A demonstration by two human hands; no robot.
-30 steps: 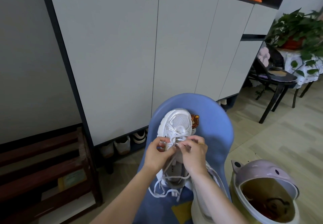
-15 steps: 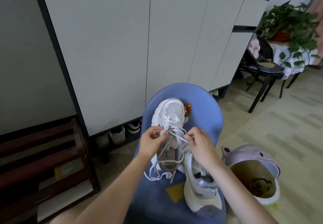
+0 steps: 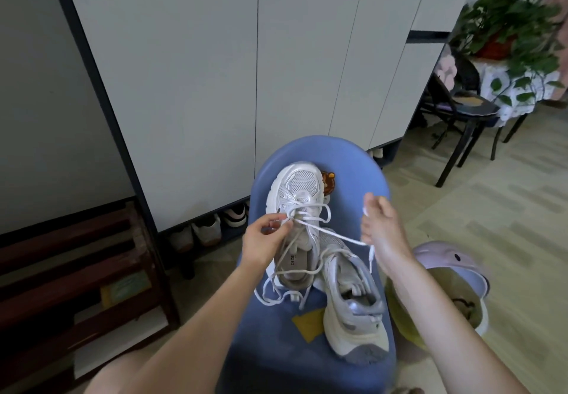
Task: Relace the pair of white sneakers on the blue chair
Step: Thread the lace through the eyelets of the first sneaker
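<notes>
White sneaker point(image 3: 299, 209) — lace point(image 3: 335, 233) half-threaded

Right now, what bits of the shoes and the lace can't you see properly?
Head view only:
- Left sneaker: eyelets by the left hand hidden behind its fingers.
- Lace: how the right hand grips it is hidden behind that hand.
- Right sneaker: toe hidden under the left sneaker.
- Insole lettering: too small.

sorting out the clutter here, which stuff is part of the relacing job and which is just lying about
Job:
- upright sneaker
- second sneaker
- white lace
- blue chair
- left hand
- right hand

Lying about:
- lilac bin
- potted plant
- black chair
- shoes under the cabinet
</notes>
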